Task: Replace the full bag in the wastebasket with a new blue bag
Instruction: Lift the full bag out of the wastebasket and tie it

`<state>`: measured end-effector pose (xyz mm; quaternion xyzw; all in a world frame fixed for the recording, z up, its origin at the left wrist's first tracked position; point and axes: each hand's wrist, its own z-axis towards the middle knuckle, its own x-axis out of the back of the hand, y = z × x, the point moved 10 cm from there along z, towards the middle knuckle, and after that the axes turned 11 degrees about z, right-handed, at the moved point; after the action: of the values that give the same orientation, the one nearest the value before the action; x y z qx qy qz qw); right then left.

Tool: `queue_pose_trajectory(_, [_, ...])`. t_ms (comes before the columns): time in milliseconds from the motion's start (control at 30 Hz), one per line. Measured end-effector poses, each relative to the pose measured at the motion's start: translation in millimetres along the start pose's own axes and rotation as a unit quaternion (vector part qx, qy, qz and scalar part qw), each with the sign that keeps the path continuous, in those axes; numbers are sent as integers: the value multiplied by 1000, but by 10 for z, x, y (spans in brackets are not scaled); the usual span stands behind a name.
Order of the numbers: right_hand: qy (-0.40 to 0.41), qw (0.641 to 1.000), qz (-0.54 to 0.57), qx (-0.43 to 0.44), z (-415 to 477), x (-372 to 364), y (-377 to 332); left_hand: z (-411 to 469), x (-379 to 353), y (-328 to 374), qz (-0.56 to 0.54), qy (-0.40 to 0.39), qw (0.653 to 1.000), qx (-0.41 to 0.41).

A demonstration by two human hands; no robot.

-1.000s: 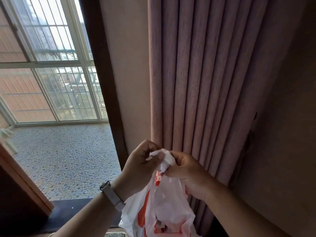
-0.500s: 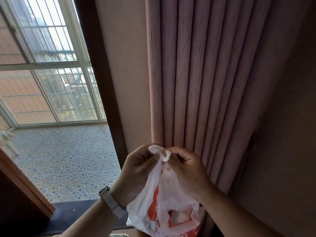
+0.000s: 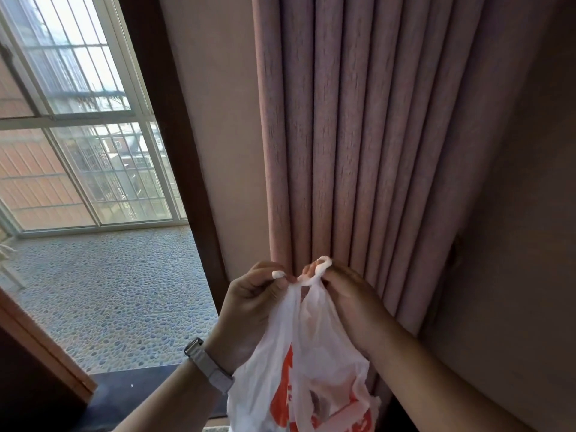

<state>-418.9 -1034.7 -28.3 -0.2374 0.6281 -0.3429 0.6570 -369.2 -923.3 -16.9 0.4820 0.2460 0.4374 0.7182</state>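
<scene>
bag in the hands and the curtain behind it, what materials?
Bag: thin plastic film, white with orange print. It looks translucent and crinkles into fine folds, and its top twists into a tight knot between the left hand and right hand.

Curtain: woven fabric, matte dusty pink. It hangs in deep soft pleats and shows a slubby vertical texture; the exact fibre can't be told.

I count two hands in the lower middle of the frame: the left hand and the right hand. One white plastic bag with orange print hangs at bottom center, its two handles gathered at the top. One watch sits on the left wrist (grey band). One pink curtain fills the upper right, and one window the upper left.
</scene>
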Motion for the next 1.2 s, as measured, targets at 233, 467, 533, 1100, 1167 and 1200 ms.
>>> queue_pose_trajectory(233, [44, 971, 230, -45, 22, 75, 7, -24, -230, 16, -263, -92, 959, 54])
queue_pose_trajectory(467, [38, 998, 43, 28, 49, 358, -221, -94, -22, -237, -238, -52, 967, 78])
queue_pose_trajectory(533, [22, 991, -113, 62, 26, 388, -271, -113, 70, -272, -113, -44, 990, 66])
queue_pose_trajectory(1100, [22, 873, -478, 93, -22, 630, -276, -91, 734, -259, 247, -2, 969, -10])
queue_pose_trajectory(1167, [4, 881, -462, 96, -29, 542, -254, -107, 728, -174, 255, 21, 966, -26])
queue_pose_trajectory(1200, [-6, 883, -460, 92, -30, 486, -218, -117, 715, -177, 257, 35, 966, -20])
